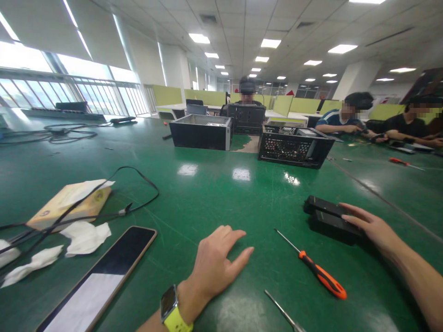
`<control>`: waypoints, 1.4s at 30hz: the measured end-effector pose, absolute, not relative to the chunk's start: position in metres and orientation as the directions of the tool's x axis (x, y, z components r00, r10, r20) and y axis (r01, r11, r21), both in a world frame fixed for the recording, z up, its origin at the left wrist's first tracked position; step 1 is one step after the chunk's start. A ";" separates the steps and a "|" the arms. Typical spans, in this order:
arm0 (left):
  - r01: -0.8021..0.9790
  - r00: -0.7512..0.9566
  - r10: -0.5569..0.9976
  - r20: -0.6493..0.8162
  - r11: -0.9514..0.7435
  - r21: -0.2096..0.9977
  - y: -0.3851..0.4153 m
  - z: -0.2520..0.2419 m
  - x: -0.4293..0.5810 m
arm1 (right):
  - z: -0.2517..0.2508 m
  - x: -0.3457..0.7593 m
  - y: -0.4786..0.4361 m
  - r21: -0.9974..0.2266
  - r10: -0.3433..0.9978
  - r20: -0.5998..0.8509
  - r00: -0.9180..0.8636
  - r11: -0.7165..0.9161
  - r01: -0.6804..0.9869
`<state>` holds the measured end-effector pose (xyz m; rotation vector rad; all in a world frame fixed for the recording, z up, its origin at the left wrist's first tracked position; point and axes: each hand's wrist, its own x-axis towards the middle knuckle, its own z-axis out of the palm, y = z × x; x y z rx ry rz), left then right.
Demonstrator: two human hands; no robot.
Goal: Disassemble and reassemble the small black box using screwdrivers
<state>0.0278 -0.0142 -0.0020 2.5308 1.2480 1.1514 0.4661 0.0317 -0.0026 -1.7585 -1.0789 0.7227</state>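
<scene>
Fingers of your right hand are lying slightly apart across the top of a black two-part oblong block at the right of the green tabletop; your thumb is hiding, so whether you are pinching it, or lifting it, cannot be told. Contact is already being made, while a firm hold is not showing. Your left hand is hovering or resting near the middle, thumb and forefinger spreading with nothing between them. Between your hands, an orange-and-black screwdriver is lying unheld, and a second screwdriver, partly cut off, is lying nearer you; neither is being used. Leftward, a smartphone and a tissue pack are lying. Farther out, two dark computer cases are sitting, both out of your reach and untouched.
</scene>
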 end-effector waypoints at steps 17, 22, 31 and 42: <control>0.638 0.384 0.724 0.573 -0.657 0.402 -0.013 0.001 0.028 | 0.001 0.447 0.022 -0.940 0.601 0.319 0.733 0.104 0.324; 0.631 0.391 0.735 0.554 -0.652 0.420 -0.012 -0.002 0.027 | 0.015 0.388 0.004 -0.909 0.755 0.371 0.541 0.176 0.378; 0.601 0.451 0.778 0.437 -0.627 0.495 -0.012 0.000 0.025 | 0.015 0.285 -0.030 -0.543 0.838 0.315 -0.445 0.544 0.639; 0.543 0.474 0.767 0.432 -0.641 0.542 -0.012 0.004 0.026 | -0.006 0.432 0.009 -0.348 0.890 0.455 -0.037 0.216 0.912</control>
